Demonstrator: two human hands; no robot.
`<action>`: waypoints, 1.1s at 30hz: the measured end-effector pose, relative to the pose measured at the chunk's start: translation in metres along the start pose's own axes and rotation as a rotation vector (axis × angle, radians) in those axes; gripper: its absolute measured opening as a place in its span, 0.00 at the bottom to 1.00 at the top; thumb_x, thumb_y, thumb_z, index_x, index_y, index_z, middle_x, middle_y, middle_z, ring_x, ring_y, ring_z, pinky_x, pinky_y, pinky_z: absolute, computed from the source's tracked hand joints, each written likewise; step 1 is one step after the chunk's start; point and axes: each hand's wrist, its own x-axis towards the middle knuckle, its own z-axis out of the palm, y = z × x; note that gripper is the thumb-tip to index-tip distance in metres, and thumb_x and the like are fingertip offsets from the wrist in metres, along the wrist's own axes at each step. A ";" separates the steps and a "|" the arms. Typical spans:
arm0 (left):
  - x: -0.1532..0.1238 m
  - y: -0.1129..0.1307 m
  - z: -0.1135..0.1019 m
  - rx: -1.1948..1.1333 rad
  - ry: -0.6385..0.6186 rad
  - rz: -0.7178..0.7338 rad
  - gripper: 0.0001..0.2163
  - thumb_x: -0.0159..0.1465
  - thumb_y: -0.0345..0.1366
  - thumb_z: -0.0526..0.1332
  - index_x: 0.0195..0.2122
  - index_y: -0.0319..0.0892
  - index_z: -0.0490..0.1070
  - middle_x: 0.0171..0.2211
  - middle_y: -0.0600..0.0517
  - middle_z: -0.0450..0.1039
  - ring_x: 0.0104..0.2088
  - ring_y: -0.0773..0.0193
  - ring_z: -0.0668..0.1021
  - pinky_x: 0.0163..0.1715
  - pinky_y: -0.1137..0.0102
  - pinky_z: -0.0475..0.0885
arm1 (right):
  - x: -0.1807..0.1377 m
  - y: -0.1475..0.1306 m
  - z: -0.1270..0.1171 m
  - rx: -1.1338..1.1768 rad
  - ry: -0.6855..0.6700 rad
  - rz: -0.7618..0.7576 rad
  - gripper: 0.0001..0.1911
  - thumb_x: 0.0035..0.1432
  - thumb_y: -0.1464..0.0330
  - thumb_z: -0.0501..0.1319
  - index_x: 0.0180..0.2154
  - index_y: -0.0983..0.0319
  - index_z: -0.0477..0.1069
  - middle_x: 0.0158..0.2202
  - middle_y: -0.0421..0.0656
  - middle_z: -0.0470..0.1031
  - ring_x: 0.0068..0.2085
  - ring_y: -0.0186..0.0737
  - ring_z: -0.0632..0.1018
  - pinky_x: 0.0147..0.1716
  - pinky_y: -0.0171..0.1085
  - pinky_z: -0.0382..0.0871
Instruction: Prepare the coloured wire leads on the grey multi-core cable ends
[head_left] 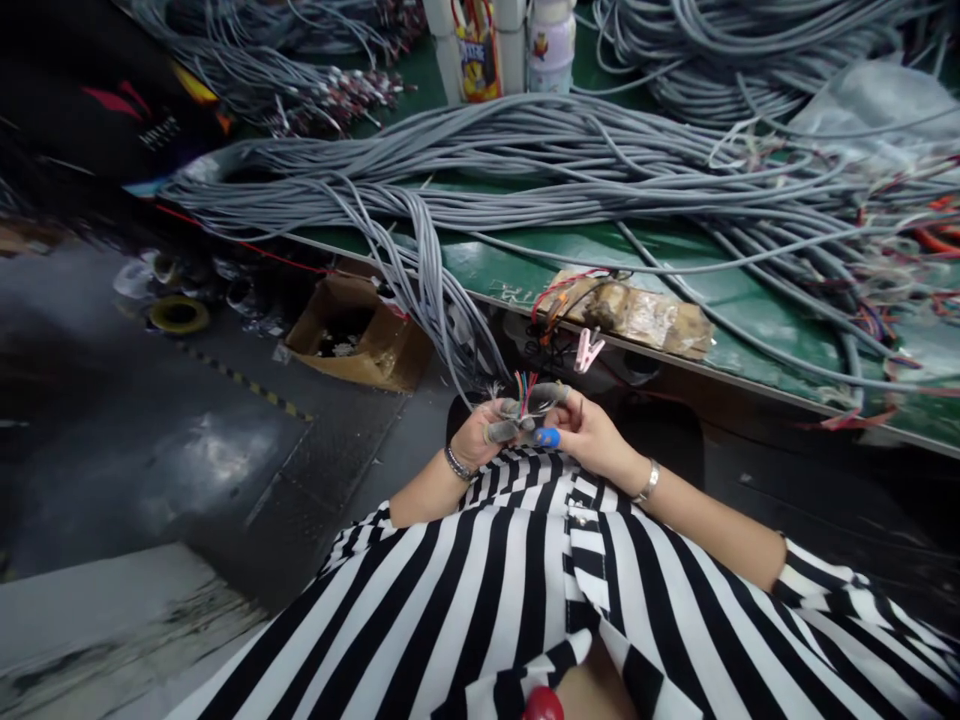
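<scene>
red and blue wires (526, 388) point from fingers (501, 431) toward green table (517, 262)

Workshop with many grey cables (517, 208)

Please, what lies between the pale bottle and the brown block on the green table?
In the head view, grey cables lie there, with some green tabletop showing.

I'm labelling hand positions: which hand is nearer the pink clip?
Right. In the picture, the right hand is just below the pink clip; the left hand is farther, down and left.
</scene>
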 end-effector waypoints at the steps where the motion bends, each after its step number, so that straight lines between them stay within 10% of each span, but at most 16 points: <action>1: 0.000 -0.002 -0.001 0.003 0.004 -0.024 0.23 0.38 0.47 0.76 0.24 0.36 0.71 0.19 0.54 0.69 0.17 0.73 0.69 0.17 0.76 0.60 | 0.001 -0.001 0.002 0.032 -0.012 0.003 0.23 0.45 0.57 0.70 0.41 0.60 0.70 0.25 0.36 0.69 0.26 0.31 0.69 0.26 0.33 0.64; 12: -0.001 -0.005 -0.010 0.111 -0.004 0.071 0.22 0.38 0.50 0.75 0.24 0.38 0.74 0.20 0.52 0.72 0.17 0.71 0.70 0.20 0.73 0.64 | 0.018 0.013 -0.009 0.116 0.314 0.251 0.23 0.41 0.52 0.69 0.25 0.61 0.63 0.17 0.32 0.59 0.16 0.25 0.53 0.16 0.31 0.44; 18: -0.007 0.018 -0.014 0.409 0.259 0.382 0.12 0.48 0.42 0.73 0.28 0.42 0.76 0.27 0.52 0.74 0.27 0.67 0.74 0.31 0.71 0.68 | -0.004 0.016 -0.035 -0.575 0.136 -0.004 0.21 0.57 0.51 0.56 0.26 0.61 0.64 0.22 0.38 0.64 0.24 0.33 0.64 0.26 0.36 0.59; 27: -0.021 0.046 0.001 1.315 0.145 0.617 0.05 0.58 0.38 0.64 0.31 0.45 0.79 0.26 0.49 0.73 0.27 0.63 0.70 0.34 0.67 0.64 | -0.036 -0.050 -0.018 -1.172 0.186 -0.604 0.10 0.63 0.65 0.54 0.32 0.62 0.71 0.32 0.46 0.72 0.32 0.38 0.71 0.33 0.37 0.62; 33: -0.025 0.044 0.006 1.401 0.087 0.672 0.05 0.58 0.35 0.62 0.32 0.45 0.78 0.25 0.49 0.73 0.26 0.62 0.68 0.31 0.66 0.62 | -0.019 -0.050 -0.009 -1.479 0.199 -0.541 0.12 0.62 0.65 0.55 0.28 0.62 0.70 0.28 0.44 0.69 0.30 0.39 0.68 0.31 0.38 0.57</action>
